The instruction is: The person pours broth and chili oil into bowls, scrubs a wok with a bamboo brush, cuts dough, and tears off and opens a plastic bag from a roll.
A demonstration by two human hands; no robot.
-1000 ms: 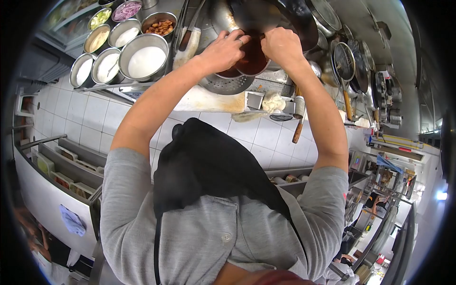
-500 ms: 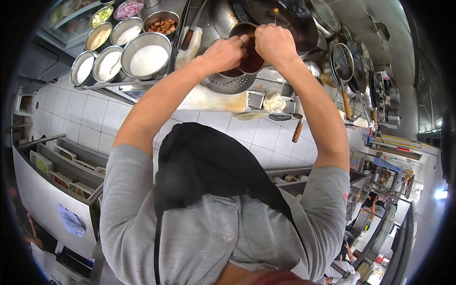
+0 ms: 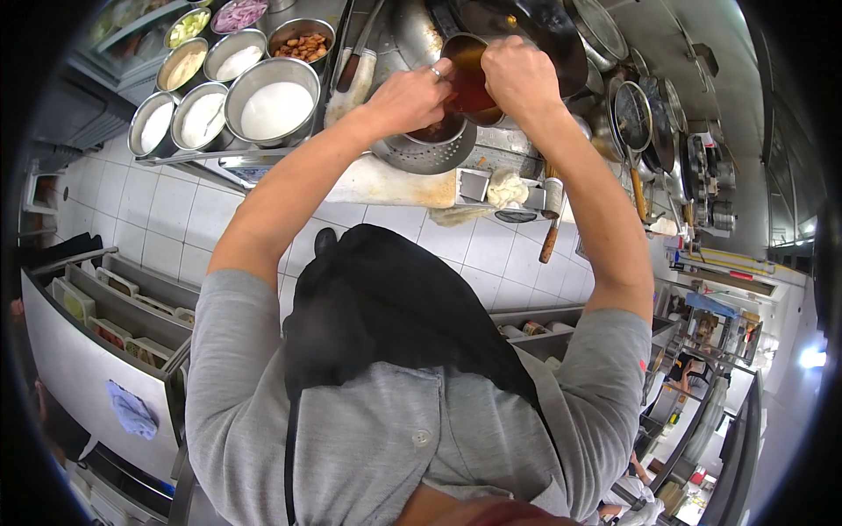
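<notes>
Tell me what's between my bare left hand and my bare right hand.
A round metal pot holding reddish-brown liquid, shown in the head view.

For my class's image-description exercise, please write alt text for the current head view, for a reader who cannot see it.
A person's left hand and right hand hold a container of red-brown liquid beside a dark wok. Perforated metalware sits below them; metal bowls of food stand at the picture's upper left.

Passing room over the floor tiles (image 3: 443, 245) between counter (image 3: 395, 186) and apron (image 3: 386, 298), but metal bowls (image 3: 273, 72) block the left, a strainer (image 3: 430, 160) the pot's (image 3: 469, 54) near side, a wok (image 3: 561, 53) its far right.
</notes>
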